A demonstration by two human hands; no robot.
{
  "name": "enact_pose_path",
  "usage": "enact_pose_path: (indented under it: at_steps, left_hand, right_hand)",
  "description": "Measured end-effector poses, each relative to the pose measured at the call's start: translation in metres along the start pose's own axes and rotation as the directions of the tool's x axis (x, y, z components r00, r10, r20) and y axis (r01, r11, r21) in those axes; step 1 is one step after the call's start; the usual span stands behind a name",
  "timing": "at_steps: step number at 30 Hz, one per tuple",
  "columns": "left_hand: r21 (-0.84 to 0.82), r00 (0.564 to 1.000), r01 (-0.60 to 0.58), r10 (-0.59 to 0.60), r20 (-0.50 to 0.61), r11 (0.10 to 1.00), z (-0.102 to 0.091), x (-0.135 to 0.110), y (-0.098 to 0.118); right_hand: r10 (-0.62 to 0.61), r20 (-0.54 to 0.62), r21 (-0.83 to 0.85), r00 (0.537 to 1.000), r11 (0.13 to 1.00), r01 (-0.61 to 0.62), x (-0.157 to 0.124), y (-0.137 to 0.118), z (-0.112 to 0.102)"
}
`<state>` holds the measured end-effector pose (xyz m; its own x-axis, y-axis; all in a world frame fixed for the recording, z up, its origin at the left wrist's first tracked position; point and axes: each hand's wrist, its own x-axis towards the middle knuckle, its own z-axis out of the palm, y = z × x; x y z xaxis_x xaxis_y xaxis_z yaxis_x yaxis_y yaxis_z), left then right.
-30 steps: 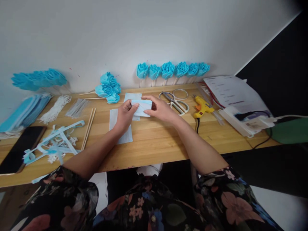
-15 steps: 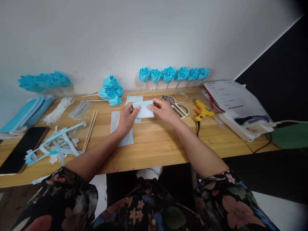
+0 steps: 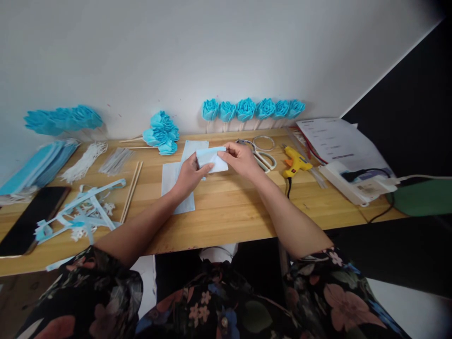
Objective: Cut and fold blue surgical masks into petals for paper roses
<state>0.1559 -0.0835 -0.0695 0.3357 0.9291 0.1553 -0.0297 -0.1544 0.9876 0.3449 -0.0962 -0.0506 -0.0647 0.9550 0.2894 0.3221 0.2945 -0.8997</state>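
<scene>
Between my two hands is a folded piece of pale blue mask fabric (image 3: pixel 219 164), raised a little above the table. My left hand (image 3: pixel 192 174) grips its left side, with the thumb lying across the front. Thumb and fingers of my right hand (image 3: pixel 240 157) pinch its upper right corner. The fabric is creased near my left thumb, and the fingers behind it are hidden. Flat pale blue fabric sheets (image 3: pixel 185 205) lie beneath and left of my left hand. Just beyond my right hand, scissors (image 3: pixel 264 161) with pale handles rest beside a metal ring (image 3: pixel 264 142).
Blue fabric flowers (image 3: pixel 246 109) on sticks line the wall. On the right are a yellow glue gun (image 3: pixel 298 161), a white power strip (image 3: pixel 353 186) and papers (image 3: pixel 332 136). Masks (image 3: pixel 38 165), a phone (image 3: pixel 31 221), fabric strips (image 3: pixel 84 207) and wooden sticks (image 3: pixel 131 192) lie left.
My left thumb has slid right and down across the fabric, which is now creased and tilted. My right hand keeps its pinch at the upper right corner.
</scene>
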Motion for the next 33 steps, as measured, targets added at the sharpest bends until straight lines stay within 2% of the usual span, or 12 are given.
enact_pose_path:
  at_steps: [2,6,13,17,20,23,26,33]
  left_hand:
    - [-0.016,0.999,-0.016,0.015,-0.034,1.000,0.000,0.000,0.000]
    - [-0.026,0.998,0.037,-0.038,-0.051,0.999,-0.002,0.000,0.002]
    - [-0.039,0.993,-0.001,-0.003,-0.121,0.999,-0.004,0.000,0.001]
    - [-0.114,0.984,-0.010,-0.010,-0.177,0.993,-0.005,0.002,0.001]
    - [-0.183,0.988,0.028,-0.056,-0.147,0.983,-0.007,0.004,-0.002]
    - [-0.184,0.990,0.046,-0.070,-0.122,0.982,-0.009,0.006,-0.005]
    - [-0.149,0.993,0.041,-0.057,-0.105,0.988,-0.011,0.008,-0.005]
    - [-0.112,0.999,0.014,-0.010,0.040,0.994,-0.021,0.012,0.008]
  right_hand:
    - [-0.017,0.011,-0.030,1.000,0.999,0.017,-0.001,-0.001,0.000]
    - [-0.032,0.042,-0.114,0.999,0.993,0.036,-0.003,-0.003,0.001]
    - [0.050,0.172,0.093,0.984,0.993,-0.067,-0.004,-0.001,0.008]
    - [0.058,0.137,0.030,0.989,0.998,-0.062,-0.003,0.002,0.007]
    - [0.038,0.078,-0.024,0.996,0.999,-0.037,-0.001,0.002,0.005]
    - [0.018,0.042,-0.023,0.999,1.000,-0.017,0.000,0.003,0.003]
    - [0.019,0.038,0.001,0.999,1.000,-0.019,0.001,0.004,0.000]
    - [0.034,0.050,0.047,0.998,0.998,-0.036,0.002,0.000,-0.011]
